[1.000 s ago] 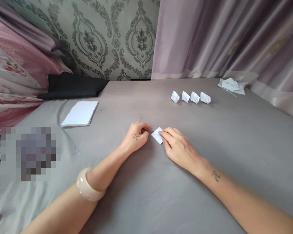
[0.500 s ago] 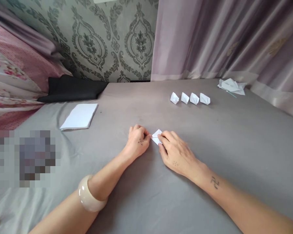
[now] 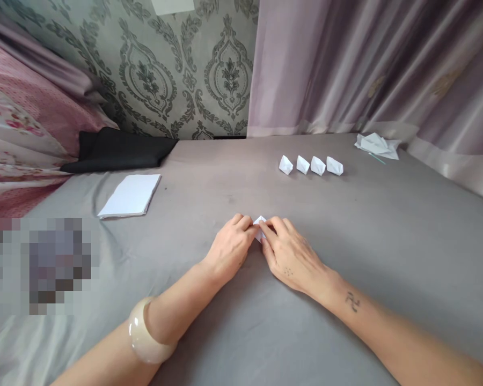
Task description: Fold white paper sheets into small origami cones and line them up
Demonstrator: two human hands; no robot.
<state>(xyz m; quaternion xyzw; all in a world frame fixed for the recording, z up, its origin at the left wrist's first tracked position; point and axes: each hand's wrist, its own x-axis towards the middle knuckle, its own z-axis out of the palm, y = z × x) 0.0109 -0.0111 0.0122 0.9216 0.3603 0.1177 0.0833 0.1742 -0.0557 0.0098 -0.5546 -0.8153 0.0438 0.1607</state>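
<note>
A small piece of folded white paper (image 3: 260, 234) lies on the grey sheet between my two hands. My left hand (image 3: 233, 244), with a pale bangle on its wrist, has its fingers closed at the paper's left corner. From the other side my right hand (image 3: 292, 249) pinches and presses the paper with thumb and forefinger. Much of the paper is hidden under the fingers; only its top point and a strip in the middle show.
Several folded white paper shapes (image 3: 317, 165) stand in a row farther back. A stack of white paper (image 3: 131, 196) lies to the left, near a black cloth (image 3: 121, 150). Crumpled white paper (image 3: 377, 145) with a thin green stick rests at the far right.
My left hand has turned over and moved right, onto the paper, covering more of it. My right hand stays about where it was. The view has tilted slightly up.
</note>
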